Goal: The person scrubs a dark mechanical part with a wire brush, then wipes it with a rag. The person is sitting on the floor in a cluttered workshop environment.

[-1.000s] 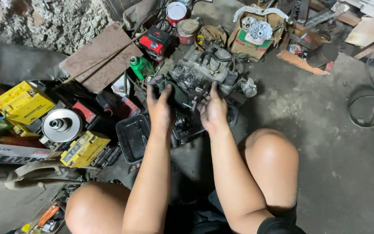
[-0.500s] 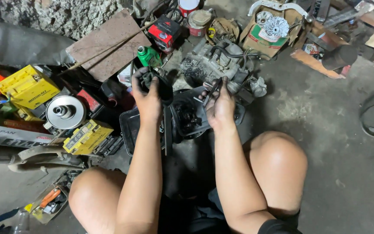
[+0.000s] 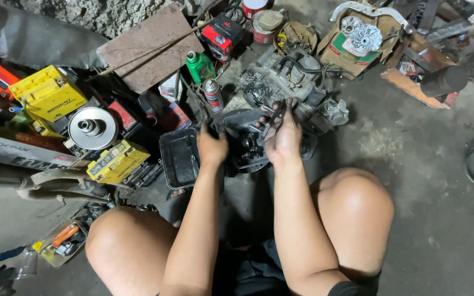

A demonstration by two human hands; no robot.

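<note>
Yellow boxes (image 3: 48, 93) left; red-black box (image 3: 221, 32) top ctr.

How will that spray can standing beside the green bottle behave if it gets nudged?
The spray can is tall and narrow and stands upright, so it probably tips easily. Its round body would likely roll once down, though the green bottle and nearby clutter may stop it. It looks like smooth metal, so possibly slippery in greasy hands.

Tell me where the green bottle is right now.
In the head view the green bottle stands at upper centre-left, beside the brown board, just behind the small spray can and beyond the left hand.
</note>
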